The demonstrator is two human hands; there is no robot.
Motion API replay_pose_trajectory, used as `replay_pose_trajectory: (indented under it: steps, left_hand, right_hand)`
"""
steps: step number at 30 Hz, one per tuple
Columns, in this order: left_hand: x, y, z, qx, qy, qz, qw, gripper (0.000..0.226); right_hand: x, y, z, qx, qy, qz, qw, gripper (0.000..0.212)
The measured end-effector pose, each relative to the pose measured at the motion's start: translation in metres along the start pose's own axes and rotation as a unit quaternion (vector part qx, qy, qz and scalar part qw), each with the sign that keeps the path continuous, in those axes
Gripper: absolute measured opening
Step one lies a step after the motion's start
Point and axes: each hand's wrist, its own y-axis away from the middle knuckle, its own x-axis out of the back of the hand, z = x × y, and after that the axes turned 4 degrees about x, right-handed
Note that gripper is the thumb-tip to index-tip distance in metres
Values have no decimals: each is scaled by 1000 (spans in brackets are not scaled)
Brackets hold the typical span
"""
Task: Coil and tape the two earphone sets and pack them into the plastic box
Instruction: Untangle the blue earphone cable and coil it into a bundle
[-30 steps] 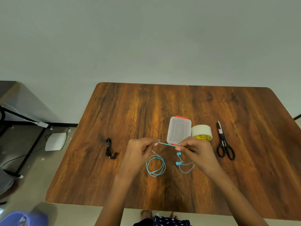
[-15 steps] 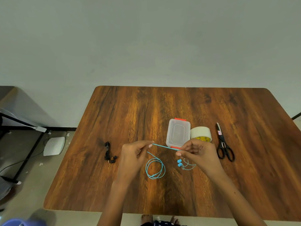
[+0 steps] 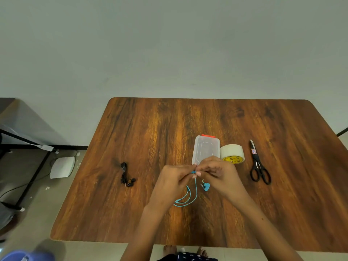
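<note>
The wooden worktop [image 3: 150,129] fills most of the view, its far edge against a plain pale wall; off its left side a dark frame stands on the floor by a small white box.

Over the near middle, the left hand [image 3: 173,183] and the right hand [image 3: 220,178] meet fingertip to fingertip, each pinching the blue earphone set [image 3: 195,187] at one shared point (the grip itself is slightly blurred). From that pinch the cable hangs toward the near edge, its long axis running near-far, and bends into a loose loop under the left hand; the buds dangle just below the right hand. Judging by this, coiling is under way, and the coming wrap likely depends on the slack lying nearer the left hand.

The plastic box [image 3: 206,149], lid on with an orange clasp at its far end, lies just beyond the hands, the right hand slightly nearer to it. The tape roll [image 3: 232,153] sits just right of the box, and the scissors [image 3: 259,166] lie farther right, blades pointing away. The black earphone set [image 3: 126,175] lies bunched and untaped, well to the left.
</note>
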Motion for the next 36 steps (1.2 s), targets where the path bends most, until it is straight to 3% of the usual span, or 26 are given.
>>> replay_pose_trajectory:
  steps: [5, 13, 22, 26, 29, 33, 36]
  left_hand:
    - [6, -3, -7, -8, 6, 38, 999, 19]
    - [24, 4, -26, -2, -7, 93, 996, 19]
    - [22, 6, -33, 29, -30, 120, 992, 28]
    - [16, -3, -26, 36, -99, 69, 992, 42]
    - [-2, -9, -11, 1, -80, -12, 997, 31]
    - [-10, -10, -4, 0, -10, 18, 1000, 20]
    - [-5, -9, -9, -7, -18, 28, 999, 17]
  right_hand:
    - [6, -3, 1, -25, -38, 13, 999, 19]
    - [32, 2, 13, -67, 32, 0, 997, 12]
    - [30, 4, 11, -42, 115, -27, 992, 10]
    - [21, -2, 9, -37, 127, -16, 991, 10]
    - [13, -7, 5, -26, 113, -18, 993, 14]
    - [6, -10, 4, -33, 58, -19, 998, 14]
    - [7, -8, 5, -50, 30, -30, 998, 14]
